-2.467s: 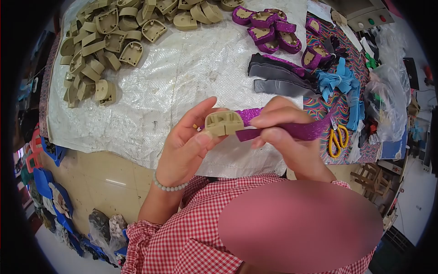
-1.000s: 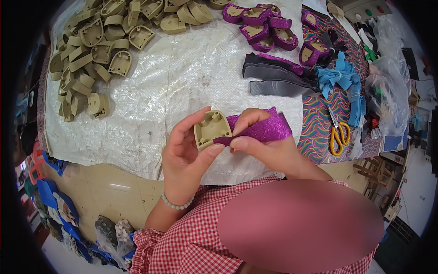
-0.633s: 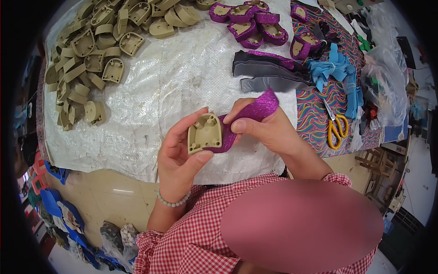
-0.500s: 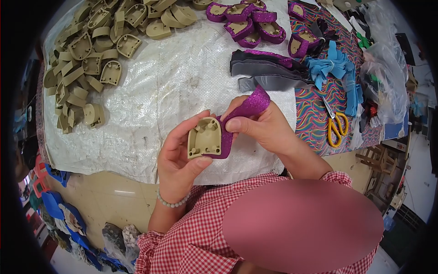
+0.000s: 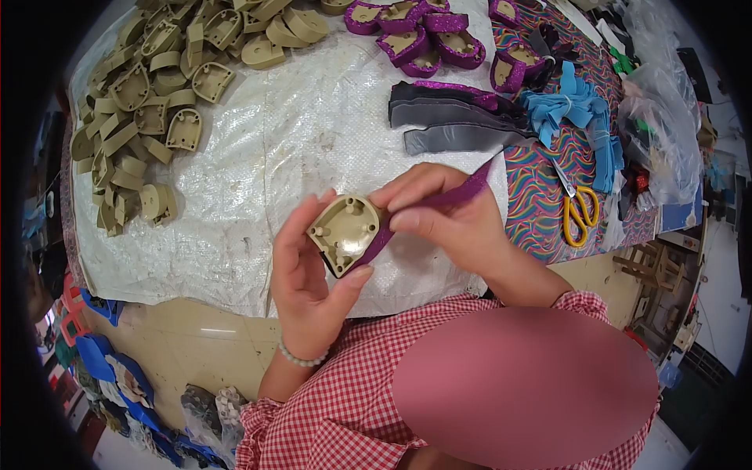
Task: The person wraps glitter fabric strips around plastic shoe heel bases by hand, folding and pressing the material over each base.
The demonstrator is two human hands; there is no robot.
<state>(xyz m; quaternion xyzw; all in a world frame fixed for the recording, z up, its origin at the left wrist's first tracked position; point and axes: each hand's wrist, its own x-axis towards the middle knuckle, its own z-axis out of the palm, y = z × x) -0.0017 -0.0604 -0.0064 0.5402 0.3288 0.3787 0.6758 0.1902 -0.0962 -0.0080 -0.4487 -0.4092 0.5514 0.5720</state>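
Observation:
A beige heel-shaped plastic piece (image 5: 345,233) is held hollow side up by my left hand (image 5: 308,282), with the thumb at its lower edge and the fingers along its left side. A purple glitter strip (image 5: 462,190) lies against the lower right side of that piece. My right hand (image 5: 446,219) pinches the strip between thumb and fingers close to the piece's right edge. The strip's loose end rises over the fingers to the right. Part of the strip is hidden by my right hand.
Beige pieces (image 5: 133,86) are heaped at the back left of the white sheet (image 5: 313,125). Purple-wrapped pieces (image 5: 454,48) lie at the back right, above grey strips (image 5: 454,139). Blue strips (image 5: 570,107) and yellow-handled scissors (image 5: 580,215) rest on patterned cloth (image 5: 533,227).
The beige piece has turned to a tilt, and the purple strip now lies along its lower right side. My right hand's strip end has swung right and flattened. The view has shifted slightly.

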